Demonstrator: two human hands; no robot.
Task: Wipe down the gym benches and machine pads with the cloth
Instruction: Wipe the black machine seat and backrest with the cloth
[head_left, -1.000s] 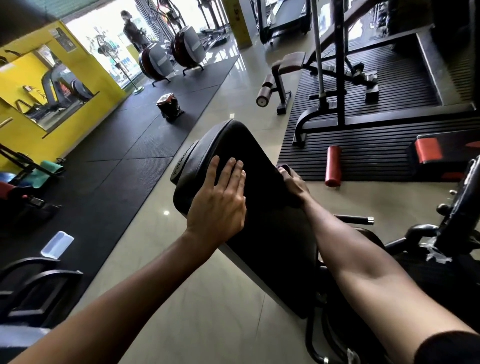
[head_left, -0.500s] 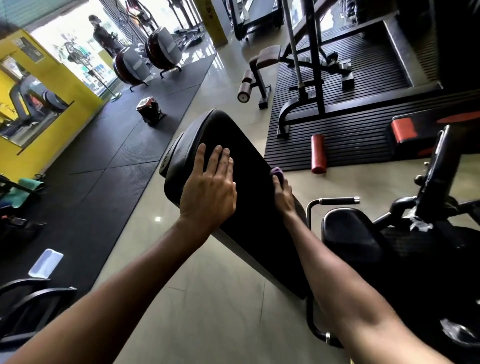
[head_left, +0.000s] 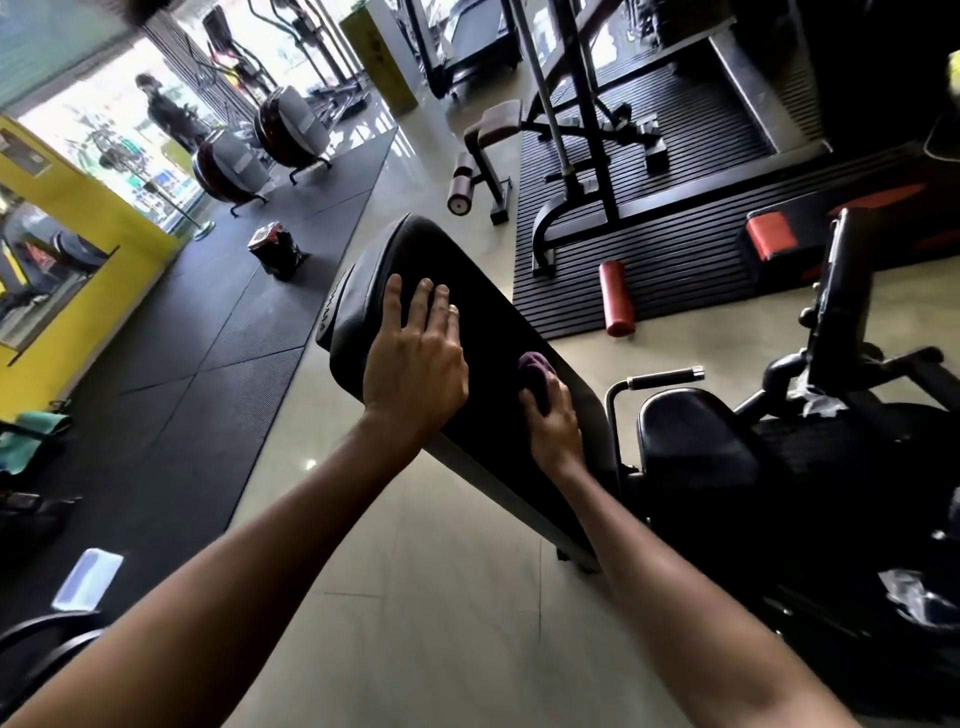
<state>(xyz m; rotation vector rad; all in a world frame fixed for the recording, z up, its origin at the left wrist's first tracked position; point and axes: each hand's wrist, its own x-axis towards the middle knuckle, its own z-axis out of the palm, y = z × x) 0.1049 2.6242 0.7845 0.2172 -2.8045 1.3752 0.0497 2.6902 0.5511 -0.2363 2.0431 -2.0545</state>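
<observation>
Head view: the black bench pad (head_left: 488, 332) slants above a pale tiled floor (head_left: 415, 571). The left hand (head_left: 413, 364) rests flat on the pad, fingers straight. The right hand (head_left: 553, 415) grips the purple cloth (head_left: 535, 366) against the pad's right edge. Rubber matting (head_left: 182, 364) lies left of the pad.

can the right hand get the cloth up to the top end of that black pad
Probably yes: bare pad runs from the cloth in the right hand to the top end. The left hand lies flat on the left side, covering that patch.

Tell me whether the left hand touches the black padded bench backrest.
Touching. Head view: the left hand lies flat on the black padded bench backrest.
</observation>
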